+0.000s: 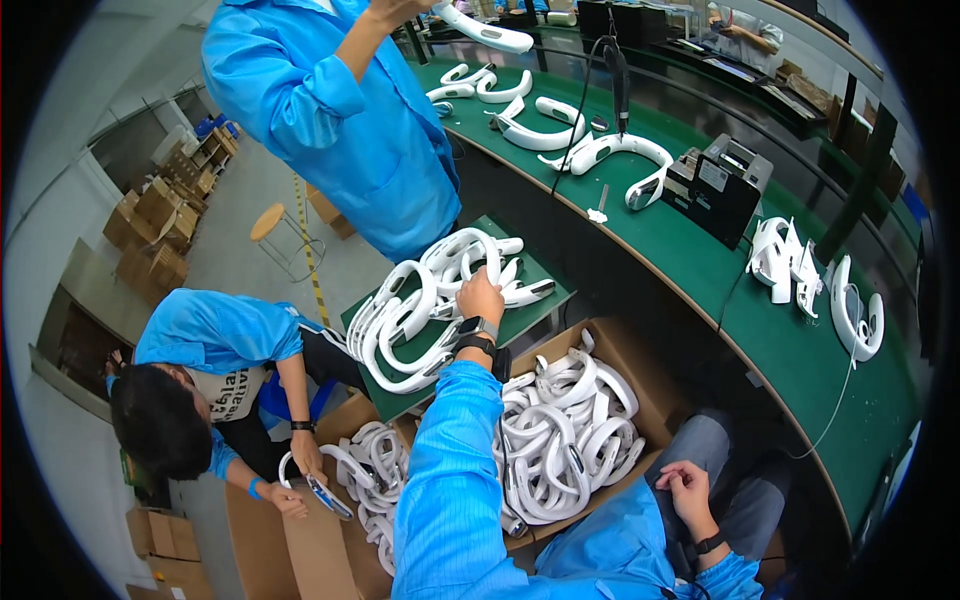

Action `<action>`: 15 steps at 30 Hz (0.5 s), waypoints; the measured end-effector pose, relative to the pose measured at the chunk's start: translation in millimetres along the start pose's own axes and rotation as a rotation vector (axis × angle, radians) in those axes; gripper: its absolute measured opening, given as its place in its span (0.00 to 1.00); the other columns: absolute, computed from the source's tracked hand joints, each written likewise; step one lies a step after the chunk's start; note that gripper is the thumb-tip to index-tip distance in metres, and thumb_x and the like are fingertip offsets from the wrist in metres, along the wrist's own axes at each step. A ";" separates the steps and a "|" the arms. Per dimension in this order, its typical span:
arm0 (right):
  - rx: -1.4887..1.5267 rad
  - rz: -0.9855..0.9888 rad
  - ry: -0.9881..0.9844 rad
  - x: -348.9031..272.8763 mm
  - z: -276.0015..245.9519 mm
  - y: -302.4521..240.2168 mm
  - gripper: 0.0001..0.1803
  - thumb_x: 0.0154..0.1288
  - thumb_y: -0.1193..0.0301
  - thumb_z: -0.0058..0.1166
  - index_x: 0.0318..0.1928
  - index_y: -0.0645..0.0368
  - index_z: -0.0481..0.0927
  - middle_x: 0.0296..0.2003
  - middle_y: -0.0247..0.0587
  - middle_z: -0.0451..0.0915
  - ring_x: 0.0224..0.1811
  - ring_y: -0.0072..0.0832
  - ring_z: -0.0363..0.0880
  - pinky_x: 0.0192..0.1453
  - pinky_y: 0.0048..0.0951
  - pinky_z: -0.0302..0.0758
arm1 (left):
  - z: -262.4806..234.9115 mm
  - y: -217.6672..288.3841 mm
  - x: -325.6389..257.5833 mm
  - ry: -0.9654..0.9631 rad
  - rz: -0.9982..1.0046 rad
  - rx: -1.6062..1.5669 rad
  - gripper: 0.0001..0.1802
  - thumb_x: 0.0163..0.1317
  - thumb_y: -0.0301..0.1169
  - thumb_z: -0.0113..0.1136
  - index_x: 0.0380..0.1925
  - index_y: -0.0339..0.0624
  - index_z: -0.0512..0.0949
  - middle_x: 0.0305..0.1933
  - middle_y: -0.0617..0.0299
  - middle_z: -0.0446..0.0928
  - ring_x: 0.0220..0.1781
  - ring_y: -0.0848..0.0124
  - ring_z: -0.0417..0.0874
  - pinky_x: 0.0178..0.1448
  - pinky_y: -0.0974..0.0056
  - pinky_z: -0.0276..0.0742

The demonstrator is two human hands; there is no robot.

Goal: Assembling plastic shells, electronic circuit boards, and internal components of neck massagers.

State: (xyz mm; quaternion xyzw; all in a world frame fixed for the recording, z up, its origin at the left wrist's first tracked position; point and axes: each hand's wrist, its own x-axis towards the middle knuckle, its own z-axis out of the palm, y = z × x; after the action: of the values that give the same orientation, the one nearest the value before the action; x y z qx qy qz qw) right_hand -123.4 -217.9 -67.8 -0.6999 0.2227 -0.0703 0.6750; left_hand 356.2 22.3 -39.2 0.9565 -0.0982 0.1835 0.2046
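Note:
My left hand [480,297], with a watch on its wrist, reaches forward onto a pile of white U-shaped plastic parts [420,300] lying on a small green tray [535,312]. Its fingers are closed on the top white curved part [470,245]. My right hand [688,482] rests on my grey-trousered thigh, fingers curled, holding nothing. Below my left arm, an open cardboard box [640,365] is filled with more of the same white parts [565,435].
A crouching person [200,390] at left holds a white part [325,485] over another box of parts [375,470]. A standing person in a blue coat [340,110] lifts one part. The curved green workbench [790,340] carries white parts, a black device [720,185] and a hanging tool.

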 end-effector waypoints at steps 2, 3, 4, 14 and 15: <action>0.007 0.005 0.001 -0.1 -0.3 -1.3 0.10 0.68 0.83 0.42 0.39 0.68 0.79 0.27 0.42 0.83 0.30 0.24 0.82 0.39 0.23 0.79 | 2.4 -2.9 1.5 0.003 0.004 -0.002 0.20 0.52 0.33 0.70 0.45 0.41 0.78 0.37 0.48 0.83 0.44 0.49 0.83 0.48 0.48 0.76; 0.010 0.014 -0.001 1.2 -0.4 -1.2 0.10 0.68 0.83 0.42 0.39 0.68 0.80 0.27 0.42 0.83 0.30 0.24 0.82 0.39 0.23 0.79 | 6.1 -4.8 1.3 0.002 0.002 -0.003 0.20 0.52 0.33 0.70 0.45 0.41 0.78 0.38 0.49 0.83 0.44 0.49 0.83 0.48 0.48 0.76; 0.010 0.019 -0.002 2.0 -0.5 -1.1 0.10 0.68 0.83 0.42 0.39 0.68 0.80 0.27 0.42 0.83 0.30 0.24 0.82 0.39 0.23 0.79 | 9.4 -6.7 0.6 -0.002 0.001 -0.001 0.20 0.52 0.33 0.70 0.45 0.41 0.78 0.38 0.49 0.83 0.44 0.49 0.83 0.48 0.48 0.76; 0.009 0.027 0.010 3.1 0.4 -1.4 0.10 0.67 0.83 0.42 0.38 0.69 0.80 0.26 0.42 0.83 0.29 0.23 0.82 0.38 0.23 0.79 | -10.4 7.2 -37.5 0.222 0.063 -0.107 0.22 0.50 0.26 0.62 0.49 0.43 0.77 0.47 0.49 0.77 0.52 0.51 0.77 0.58 0.50 0.72; 0.005 0.032 0.006 3.5 0.6 -1.0 0.11 0.67 0.82 0.42 0.38 0.68 0.80 0.26 0.42 0.83 0.29 0.23 0.81 0.38 0.23 0.78 | -18.4 21.2 -50.7 0.325 0.148 -0.184 0.22 0.50 0.26 0.61 0.49 0.42 0.77 0.48 0.49 0.77 0.53 0.51 0.76 0.58 0.50 0.71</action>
State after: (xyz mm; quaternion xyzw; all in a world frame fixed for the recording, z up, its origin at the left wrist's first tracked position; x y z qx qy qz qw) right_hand -119.8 -218.8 -67.6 -0.6944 0.2359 -0.0622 0.6770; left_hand 298.6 16.9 -35.8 0.8817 -0.1505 0.3402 0.2901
